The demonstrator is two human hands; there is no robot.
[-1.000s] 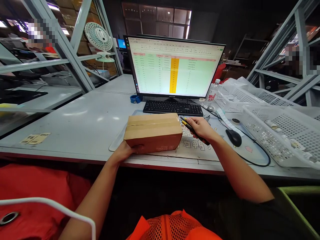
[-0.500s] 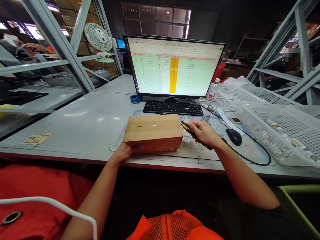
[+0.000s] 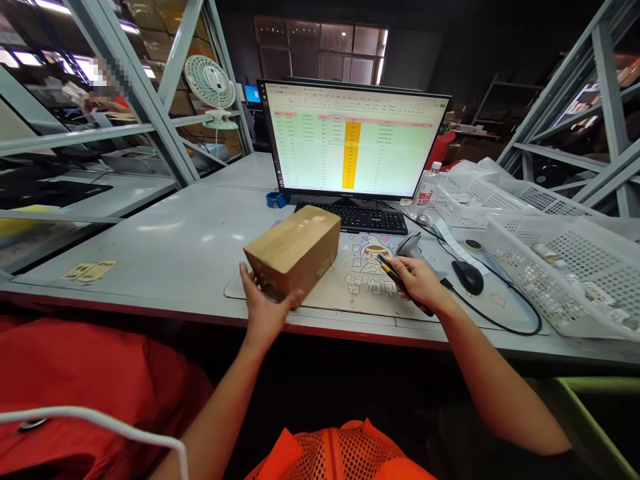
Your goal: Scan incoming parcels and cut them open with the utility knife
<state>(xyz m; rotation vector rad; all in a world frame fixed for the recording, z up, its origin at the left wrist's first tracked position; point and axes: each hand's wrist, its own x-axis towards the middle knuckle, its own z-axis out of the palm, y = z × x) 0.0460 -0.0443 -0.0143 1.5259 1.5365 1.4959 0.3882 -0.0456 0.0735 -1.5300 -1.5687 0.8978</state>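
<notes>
A brown cardboard box [image 3: 295, 253] stands at an angle over the desk mat, one end turned toward me. My left hand [image 3: 267, 303] grips its near end, thumb on the right side and fingers at the left; part of that hand's hold is hidden by the box. Right of the box, my right hand [image 3: 417, 280] is wrapped round a black and yellow utility knife [image 3: 403, 280], apart from the box. Whether its blade is out is too small to tell. Just behind that hand lies a grey barcode scanner [image 3: 410, 245].
Behind the box are a keyboard [image 3: 370, 217] and a monitor [image 3: 310, 147] showing a spreadsheet. To the right lie a mouse [image 3: 468, 276] with its cable, a plastic bottle [image 3: 427, 187] and white baskets [image 3: 545, 293]. A blue tape roll [image 3: 277, 199] sits left of the keyboard.
The box has turned from lying crosswise to pointing its end toward me, shifting slightly left. My left hand has moved round its near end. My right hand moved slightly right and down with the knife.
</notes>
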